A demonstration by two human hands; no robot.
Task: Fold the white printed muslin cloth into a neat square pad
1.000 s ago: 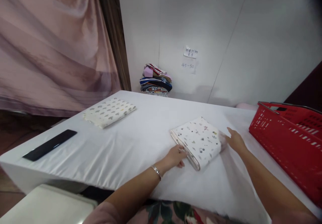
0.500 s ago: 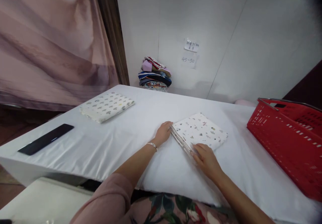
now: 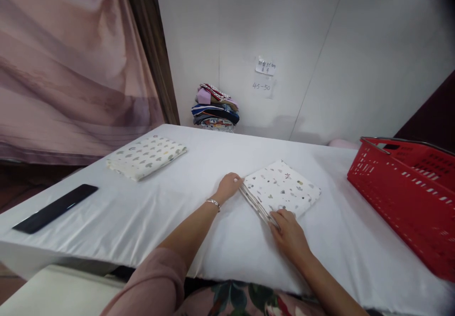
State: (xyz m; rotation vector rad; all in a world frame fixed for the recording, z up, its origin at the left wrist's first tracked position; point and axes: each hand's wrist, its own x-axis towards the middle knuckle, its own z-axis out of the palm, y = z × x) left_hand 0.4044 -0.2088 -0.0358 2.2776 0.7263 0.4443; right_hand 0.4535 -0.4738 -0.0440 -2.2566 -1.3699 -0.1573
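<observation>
A folded white cloth with small printed motifs (image 3: 282, 187) lies at an angle on the white-covered table (image 3: 199, 164). My left hand (image 3: 228, 186), with a bracelet at the wrist, pinches its left corner between thumb and fingers. At the near corner my right hand (image 3: 288, 233) grips the layered edge, fingers on top and thumb at the side. Another folded cloth, cream with grey shapes (image 3: 147, 156), lies apart at the table's left.
A black flat object (image 3: 56, 208) lies near the left edge. The red basket (image 3: 405, 197) stands at the right. Behind the table are stacked fabrics (image 3: 216, 107) and a wall with paper notes (image 3: 263, 76). A pink curtain (image 3: 71, 69) hangs at the left.
My right hand has shifted slightly down at the near corner, its fingers now closed on the edge. My left hand's thumb now shows at the left corner. The view has shifted slightly.
</observation>
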